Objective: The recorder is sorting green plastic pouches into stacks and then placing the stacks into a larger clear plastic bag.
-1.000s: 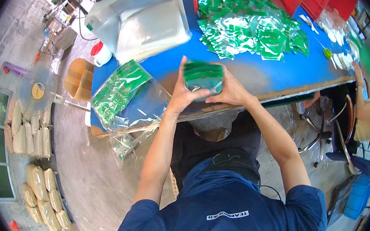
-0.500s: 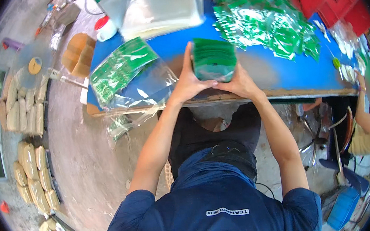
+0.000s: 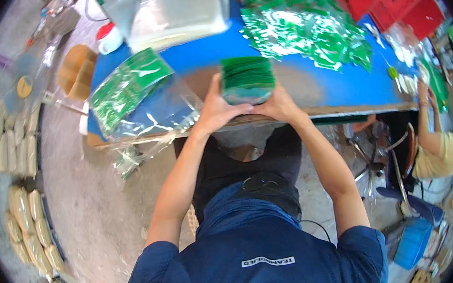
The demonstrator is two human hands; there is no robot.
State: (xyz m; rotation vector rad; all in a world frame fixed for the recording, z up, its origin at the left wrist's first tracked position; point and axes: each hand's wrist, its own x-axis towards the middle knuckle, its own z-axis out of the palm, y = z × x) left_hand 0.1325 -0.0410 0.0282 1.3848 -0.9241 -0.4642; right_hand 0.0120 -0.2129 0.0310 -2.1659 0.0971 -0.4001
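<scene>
One thick, squared-up stack of green packets (image 3: 248,79) stands near the desk's front edge, roughly midway along it; whether its underside rests on the desk (image 3: 350,90) cannot be told. The left hand (image 3: 217,109) and the right hand (image 3: 277,104) press against its two sides, thumbs meeting in front, so the grip is clamped on the stack from both sides. On the desk's left part lies a clear plastic bag (image 3: 133,87) with more green packets inside, its open-looking end drooping over the front edge. A loose, glossy pile of green packets (image 3: 302,25) spreads over the desk's far right, partly inside a red crate (image 3: 387,0). At the desk's far left are a white mug (image 3: 110,41) with a red lid and a heap of clear sheets (image 3: 179,15). Beyond the desk's right end sits another person (image 3: 440,156) in pale yellow; brown sacks (image 3: 27,226) lie left of the desk.
</scene>
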